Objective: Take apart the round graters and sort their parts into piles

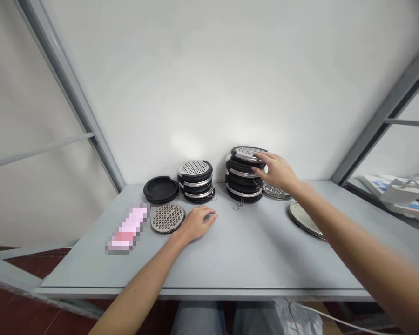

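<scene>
My right hand rests on the top of a tall stack of black round parts with perforated metal discs at the back of the grey table; its fingers curl over the tilted top piece. My left hand lies on the table with fingers curled over a small metal part I can barely see. Just left of it lies a loose perforated metal disc. A shorter stack of the same parts stands behind my left hand.
A black round ring lies at the back left. A blurred pink item sits on the left. Perforated discs and a metal plate lie at the right. A wall stands behind; metal frame posts flank the table.
</scene>
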A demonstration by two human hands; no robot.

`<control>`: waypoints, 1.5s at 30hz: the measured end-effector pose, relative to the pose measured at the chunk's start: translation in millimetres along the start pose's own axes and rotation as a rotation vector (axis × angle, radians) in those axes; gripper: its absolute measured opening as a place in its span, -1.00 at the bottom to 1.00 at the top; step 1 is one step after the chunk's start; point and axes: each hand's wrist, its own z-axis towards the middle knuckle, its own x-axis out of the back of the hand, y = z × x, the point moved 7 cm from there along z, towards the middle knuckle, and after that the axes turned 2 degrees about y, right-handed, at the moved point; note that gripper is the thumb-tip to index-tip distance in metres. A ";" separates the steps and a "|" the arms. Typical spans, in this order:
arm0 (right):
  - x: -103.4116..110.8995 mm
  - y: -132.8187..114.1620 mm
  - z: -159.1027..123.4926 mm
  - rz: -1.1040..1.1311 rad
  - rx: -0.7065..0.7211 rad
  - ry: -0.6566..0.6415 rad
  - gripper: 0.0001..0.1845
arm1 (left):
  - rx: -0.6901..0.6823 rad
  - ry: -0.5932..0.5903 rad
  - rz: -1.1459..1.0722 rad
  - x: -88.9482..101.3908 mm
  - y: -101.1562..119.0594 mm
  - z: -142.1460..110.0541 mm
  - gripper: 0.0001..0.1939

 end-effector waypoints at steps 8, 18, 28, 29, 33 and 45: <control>0.7 1.7 8.0 -0.037 0.060 0.037 -0.60 | 0.026 0.000 -0.007 -1.8 -4.9 0.3 -0.73; 20.7 3.4 -13.8 -0.207 0.201 0.376 -0.66 | 0.029 0.108 0.012 8.9 -5.7 -5.4 -0.69; 32.1 -96.9 -104.5 0.108 0.510 0.462 -0.54 | -0.135 0.745 -0.073 58.6 13.1 -21.1 -0.53; 24.2 -105.6 -115.6 0.157 0.525 0.425 -0.55 | -0.155 0.754 -0.071 59.5 14.1 -21.9 -0.51; -7.7 -124.2 -142.7 0.239 0.573 0.278 -0.60 | -0.164 0.566 -0.108 52.0 12.8 -14.0 -0.46; -35.8 -127.0 -150.3 0.358 0.626 0.093 -0.56 | -0.052 -0.365 -0.008 -2.4 -5.1 -15.9 0.18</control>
